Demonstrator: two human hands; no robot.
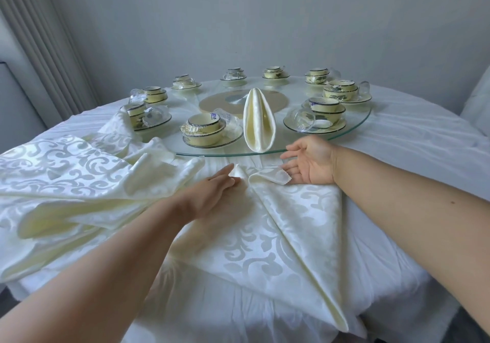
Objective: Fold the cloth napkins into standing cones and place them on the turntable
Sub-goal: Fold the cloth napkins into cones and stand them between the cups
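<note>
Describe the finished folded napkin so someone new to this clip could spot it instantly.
Start at the round glass turntable in the table's middle, ringed by stacked bowl sets. At its near edge stands the folded napkin, between two sets. It is the only upright cloth, tall and tapering; the other napkins lie flat.

The napkin (pixel 278 226) is cream cloth with a faintly glossy woven scroll pattern — damask-like. The turntable (pixel 352 128) is clear, glossy glass, and the bowls (pixel 205 128) look like glazed ceramic wrapped in shiny plastic film. The tablecloth (pixel 424 136) is plain white cloth — matt, wrinkled.
</note>
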